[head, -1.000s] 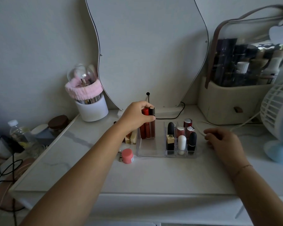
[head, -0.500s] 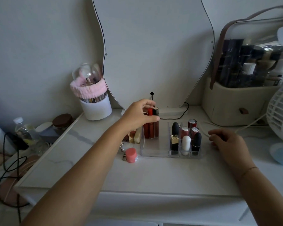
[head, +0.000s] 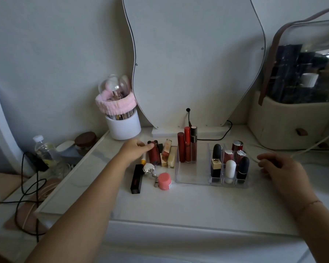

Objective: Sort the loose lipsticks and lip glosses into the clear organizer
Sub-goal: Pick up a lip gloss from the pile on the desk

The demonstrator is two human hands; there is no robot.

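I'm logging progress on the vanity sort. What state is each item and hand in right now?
clear organizer: partly filled
gloss tubes: upright, capped, in its large compartment
lipsticks: upright in its small cells
loose pile: outside, left of organizer
black tube: lying flat, outside
pink jar: upright, lid on
left hand: touching dark red tube, grip unclear
right hand: loosely curled, empty

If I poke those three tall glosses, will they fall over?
Probably. The glosses are tall and thin, standing upright, so they'd likely tip. The organizer has bare room in front, so they might topple forward. Round tubes could then roll.
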